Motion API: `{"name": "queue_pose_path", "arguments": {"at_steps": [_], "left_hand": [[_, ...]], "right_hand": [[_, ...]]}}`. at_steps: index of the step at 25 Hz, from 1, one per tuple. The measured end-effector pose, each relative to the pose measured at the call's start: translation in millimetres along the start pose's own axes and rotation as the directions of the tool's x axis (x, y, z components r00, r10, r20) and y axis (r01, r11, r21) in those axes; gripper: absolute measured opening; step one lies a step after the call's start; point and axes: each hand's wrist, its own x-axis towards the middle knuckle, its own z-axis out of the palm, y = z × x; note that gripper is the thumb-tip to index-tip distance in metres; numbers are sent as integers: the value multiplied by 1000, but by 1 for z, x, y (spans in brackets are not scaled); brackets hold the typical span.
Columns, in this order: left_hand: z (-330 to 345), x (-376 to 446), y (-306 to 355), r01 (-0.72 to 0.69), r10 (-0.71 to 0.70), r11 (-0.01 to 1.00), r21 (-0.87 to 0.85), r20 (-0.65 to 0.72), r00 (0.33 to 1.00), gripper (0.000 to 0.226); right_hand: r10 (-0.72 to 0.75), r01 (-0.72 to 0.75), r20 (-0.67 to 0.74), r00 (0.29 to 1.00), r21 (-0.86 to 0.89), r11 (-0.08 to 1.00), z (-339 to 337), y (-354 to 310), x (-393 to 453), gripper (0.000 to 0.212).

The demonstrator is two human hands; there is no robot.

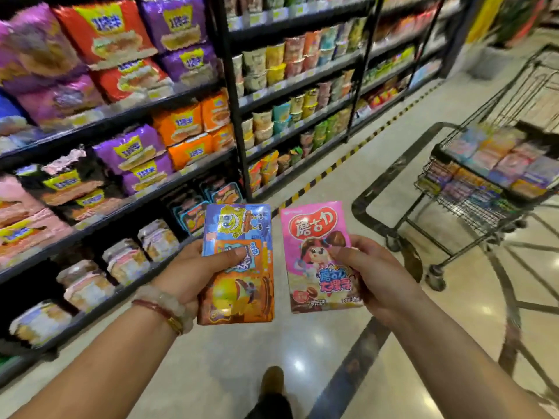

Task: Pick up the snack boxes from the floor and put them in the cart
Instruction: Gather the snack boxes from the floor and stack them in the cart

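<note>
Near the left shelves, the left hand (193, 267) grips stacked blue-and-orange cardboard snack boxes (239, 267); the right hand (372, 276) pinches a pink cardboard snack box (317, 255), probably light, stiff, held by its edges.

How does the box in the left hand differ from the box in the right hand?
The blue and orange box shows a yellow cartoon sponge; the pink box shows a cartoon girl above a brown base. The left hand grips its box, the right hand the pink one. The blue and orange box looks longer and sits lower in view. Both are held upright, fronts toward the camera, not yet in the cart.
</note>
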Motion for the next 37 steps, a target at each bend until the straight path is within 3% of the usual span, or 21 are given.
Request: {"name": "queue_pose_path", "arguments": {"at_steps": [4,15,17,21,29,37], "left_hand": [[31,78,38,30,-36,998,53,126,991,11],[149,224,91,70,-165,970,231,422,892,33],[181,248,93,77,-186,965,252,446,875,33],[255,299,96,79,-209,958,276,480,852,54],[401,392,103,85,-240,948,307,512,825,57],[527,477,103,100,-337,911,399,583,740,58]], "right_hand": [[-18,29,-103,995,103,994,-12,-33,45,26],[-63,183,-414,908,257,949,-86,-90,121,12],[-50,190,-438,898,282,940,-111,-99,135,14],[-46,220,-473,880,320,921,-175,-120,177,10],[-40,262,-548,836,333,906,-305,-174,254,11],[47,291,-657,753,395,871,-399,-201,319,18]]}}
